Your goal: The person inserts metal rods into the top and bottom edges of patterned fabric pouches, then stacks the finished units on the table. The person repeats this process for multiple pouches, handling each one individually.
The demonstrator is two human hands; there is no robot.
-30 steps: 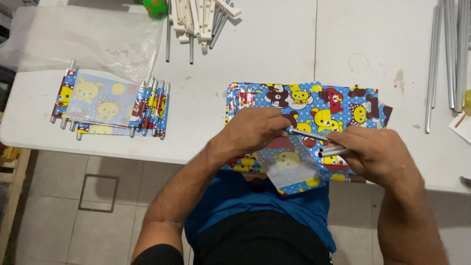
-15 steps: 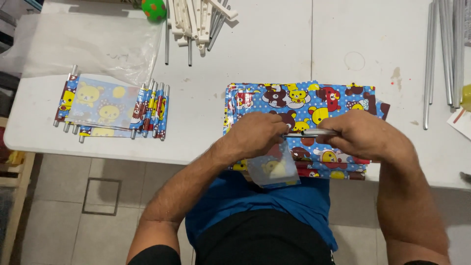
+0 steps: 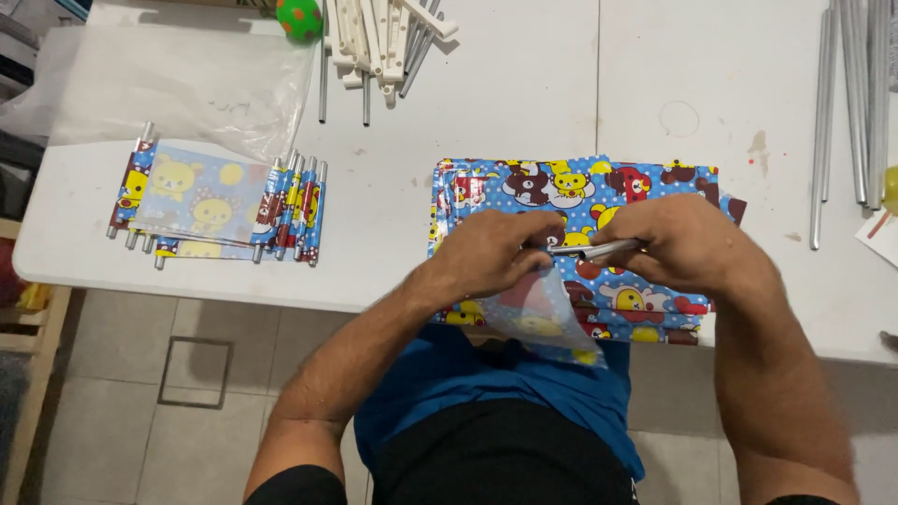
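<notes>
My left hand [image 3: 491, 251] and my right hand [image 3: 678, 245] meet over a stack of blue cartoon-print sheets [image 3: 580, 192] at the table's front edge. Between them they hold a thin metal rod [image 3: 591, 249] level. One printed sheet [image 3: 543, 318] hangs down from the rod over the table edge, toward my blue shirt. My left fingers pinch the sheet's top edge against the rod. My right fingers close around the rod's other end.
At the left lie several finished printed sheets with rods through their ends [image 3: 220, 201]. A clear plastic bag [image 3: 178, 84] sits behind them. White plastic sticks [image 3: 379, 28] and a green ball [image 3: 299, 17] are at the back; long metal rods [image 3: 847, 103] at the right.
My hands have come closer together and the rod has turned level between them. The loose sheet, which lay lower over my lap, now hangs from the rod.
</notes>
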